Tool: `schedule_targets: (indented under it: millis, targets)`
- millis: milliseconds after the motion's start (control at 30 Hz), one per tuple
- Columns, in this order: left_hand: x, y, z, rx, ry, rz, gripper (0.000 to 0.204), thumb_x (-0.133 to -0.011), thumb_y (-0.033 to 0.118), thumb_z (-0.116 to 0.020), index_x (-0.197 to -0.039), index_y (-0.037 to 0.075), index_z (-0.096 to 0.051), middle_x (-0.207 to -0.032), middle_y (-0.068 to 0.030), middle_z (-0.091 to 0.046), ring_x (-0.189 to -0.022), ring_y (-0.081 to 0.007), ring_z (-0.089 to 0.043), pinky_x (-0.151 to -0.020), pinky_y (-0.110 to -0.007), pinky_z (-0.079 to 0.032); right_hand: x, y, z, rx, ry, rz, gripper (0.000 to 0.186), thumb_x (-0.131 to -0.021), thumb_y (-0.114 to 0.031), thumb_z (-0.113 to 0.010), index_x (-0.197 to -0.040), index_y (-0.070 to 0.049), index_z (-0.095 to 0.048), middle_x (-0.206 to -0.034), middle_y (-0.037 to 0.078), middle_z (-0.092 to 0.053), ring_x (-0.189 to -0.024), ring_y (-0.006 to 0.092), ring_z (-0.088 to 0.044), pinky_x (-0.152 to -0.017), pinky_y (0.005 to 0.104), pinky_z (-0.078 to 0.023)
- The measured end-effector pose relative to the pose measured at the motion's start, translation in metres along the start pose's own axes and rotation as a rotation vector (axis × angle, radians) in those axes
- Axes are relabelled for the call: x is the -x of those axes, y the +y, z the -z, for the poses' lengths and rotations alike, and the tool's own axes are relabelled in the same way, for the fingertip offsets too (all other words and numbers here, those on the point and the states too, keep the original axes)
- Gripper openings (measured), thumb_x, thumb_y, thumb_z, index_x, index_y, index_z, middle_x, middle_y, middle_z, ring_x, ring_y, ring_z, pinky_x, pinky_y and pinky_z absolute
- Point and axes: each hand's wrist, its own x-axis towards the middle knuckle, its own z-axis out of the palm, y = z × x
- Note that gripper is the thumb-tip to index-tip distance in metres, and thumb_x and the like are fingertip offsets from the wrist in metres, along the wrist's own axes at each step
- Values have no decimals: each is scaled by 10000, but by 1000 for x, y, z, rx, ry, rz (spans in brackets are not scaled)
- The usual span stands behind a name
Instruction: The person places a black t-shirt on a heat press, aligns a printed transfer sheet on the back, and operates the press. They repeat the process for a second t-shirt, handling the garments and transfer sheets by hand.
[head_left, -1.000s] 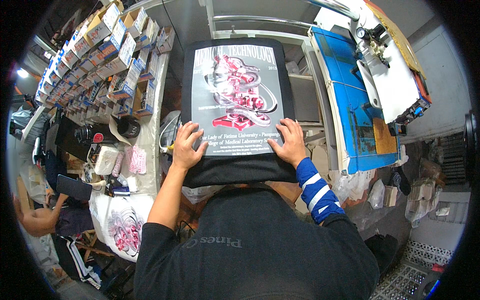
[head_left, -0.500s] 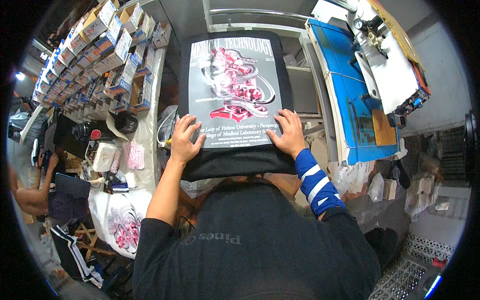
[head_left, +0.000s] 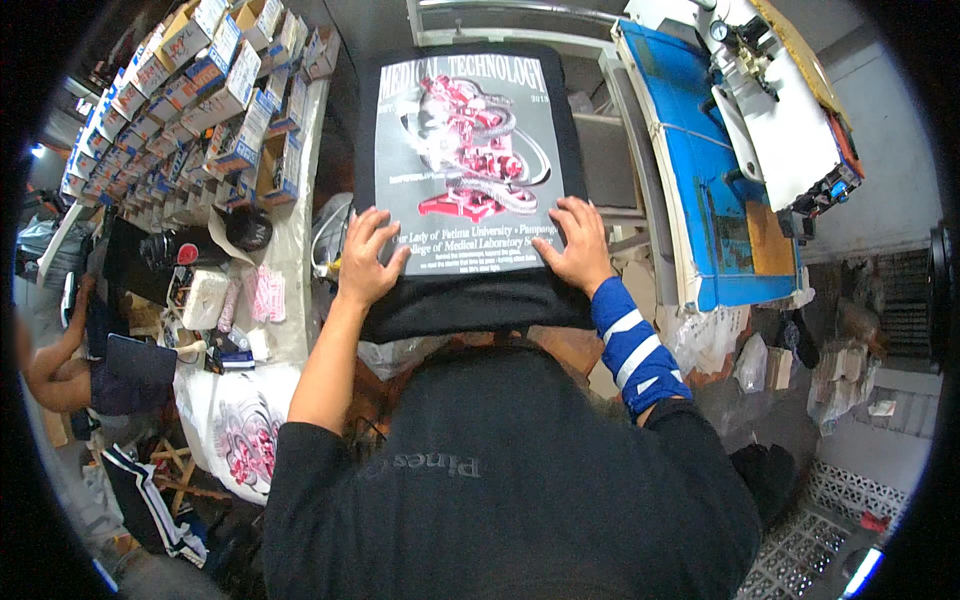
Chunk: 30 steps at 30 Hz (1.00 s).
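A black shirt point(head_left: 465, 305) lies stretched flat over a board in front of me, bearing a large grey print point(head_left: 402, 150) with pink-red and silver artwork and white lettering. My left hand point(head_left: 372, 255) rests open on the print's lower left edge, fingers slightly bent, thumb inward. On the opposite lower edge my right hand point(head_left: 580, 245) lies open likewise, above a blue and white wrapped sleeve point(head_left: 635, 350) on the forearm. Neither hand grips anything that shows.
Left stand racks of cardboard boxes point(head_left: 165, 90) and a cluttered bench point(head_left: 295, 300) with a printed white cloth point(head_left: 235, 430). A co-worker's bare arm point(head_left: 55, 370) is at far left. Right are a blue-topped board point(head_left: 675, 200), a white machine with a gauge point(head_left: 775, 130), and bagged stacks point(head_left: 840, 390).
The shirt, my hands and the surroundings appear higher in the picture. Both hands stay on the print's lower edges. The co-worker at the left has shifted position slightly.
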Motion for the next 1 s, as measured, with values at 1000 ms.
schedule_targets:
  millis: [1000]
  targets:
    - [-2, -1, 0, -45, -25, -30, 364, -794, 224, -815, -1100, 67, -696, -1307, -135, -619, -1307, -368, -531, -1136, -526, -368, 9, -69, -18, -221, -46, 262, 194, -784, -172, -823, -938, -119, -718, -1063, 50, -652, -1054, 298, -596, -1048, 499, -425]
